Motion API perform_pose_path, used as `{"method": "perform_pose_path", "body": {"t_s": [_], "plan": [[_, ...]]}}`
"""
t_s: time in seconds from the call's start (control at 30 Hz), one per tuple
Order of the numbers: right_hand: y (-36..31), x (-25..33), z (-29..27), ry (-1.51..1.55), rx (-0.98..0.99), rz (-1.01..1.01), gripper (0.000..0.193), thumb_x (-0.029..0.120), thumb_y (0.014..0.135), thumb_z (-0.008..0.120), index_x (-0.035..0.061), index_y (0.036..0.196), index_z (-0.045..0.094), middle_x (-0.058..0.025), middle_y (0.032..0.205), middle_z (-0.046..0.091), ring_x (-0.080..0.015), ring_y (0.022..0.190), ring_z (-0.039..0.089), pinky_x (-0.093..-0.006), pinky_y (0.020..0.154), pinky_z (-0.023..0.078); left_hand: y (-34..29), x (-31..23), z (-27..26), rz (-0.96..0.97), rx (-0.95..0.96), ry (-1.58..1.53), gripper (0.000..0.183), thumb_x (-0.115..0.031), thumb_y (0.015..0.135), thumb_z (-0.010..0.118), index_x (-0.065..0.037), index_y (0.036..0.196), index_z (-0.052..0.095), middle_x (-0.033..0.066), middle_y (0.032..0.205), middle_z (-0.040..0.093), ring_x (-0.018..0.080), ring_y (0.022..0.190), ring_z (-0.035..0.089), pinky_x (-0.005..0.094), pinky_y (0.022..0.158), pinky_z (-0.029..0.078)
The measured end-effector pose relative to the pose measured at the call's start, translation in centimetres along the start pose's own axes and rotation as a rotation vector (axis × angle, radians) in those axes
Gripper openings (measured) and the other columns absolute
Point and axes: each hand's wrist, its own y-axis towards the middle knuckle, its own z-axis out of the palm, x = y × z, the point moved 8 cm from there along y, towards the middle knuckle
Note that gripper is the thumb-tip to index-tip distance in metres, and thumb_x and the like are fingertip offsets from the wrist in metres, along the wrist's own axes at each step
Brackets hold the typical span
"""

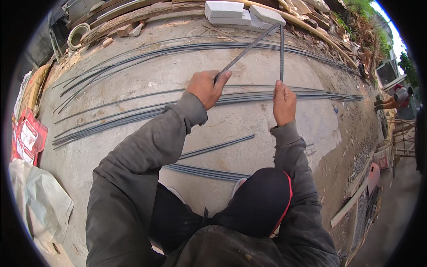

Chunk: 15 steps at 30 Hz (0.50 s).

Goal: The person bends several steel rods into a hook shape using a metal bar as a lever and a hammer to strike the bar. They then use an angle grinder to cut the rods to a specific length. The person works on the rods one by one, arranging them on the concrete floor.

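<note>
Two lengths of dark ribbed steel rebar [281, 53] meet in a narrow V, its point up by the pale blocks. I cannot tell if it is one bent bar or two. My left hand [205, 87] is closed round the left length, thumb along it. The lower end of the right length is gripped by my right hand [283, 102]. Beneath my hands, a bundle of long rebars [249, 99] lies across the concrete. Shorter bars [222, 146] and a short bundle [200, 172] rest nearer, by my feet.
Farther off lies another long rebar bundle [200, 46], before pale blocks [224, 20] and timber [129, 18]. At left are a red bag [29, 138] and a plastic sheet [44, 200]. Another person [402, 95] is at the far right, past loose planks [351, 202].
</note>
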Motion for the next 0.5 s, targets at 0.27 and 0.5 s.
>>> {"method": "perform_pose_path", "body": {"t_s": [0.27, 0.5], "plan": [[-14.2, -14.9, -13.7, -0.762, 0.153, 0.329, 0.048, 0.046, 0.101, 0.054, 0.0026, 0.094, 0.072, -0.0255, 0.083, 0.069, -0.0472, 0.084, 0.067, -0.0524, 0.071, 0.049, -4.1, 12.5, -3.5, 0.242, 0.231, 0.816, 0.058, -0.056, 0.105, 0.05, -0.007, 0.087, 0.075, 0.014, 0.064, 0.067, 0.0333, 0.059, 0.068, 0.0455, 0.057, 0.056], [-36.9, -27.8, -11.0, -0.492, 0.209, 0.716, 0.046, 0.045, 0.102, 0.06, 0.0016, 0.102, 0.076, -0.0127, 0.071, 0.071, -0.0229, 0.068, 0.069, -0.0395, 0.067, 0.052, -11.7, 14.4, 10.4, -0.012, 0.351, 0.464, 0.043, -0.046, 0.102, 0.06, -0.005, 0.092, 0.069, 0.0183, 0.075, 0.067, 0.0369, 0.072, 0.067, 0.0485, 0.065, 0.055]]}}
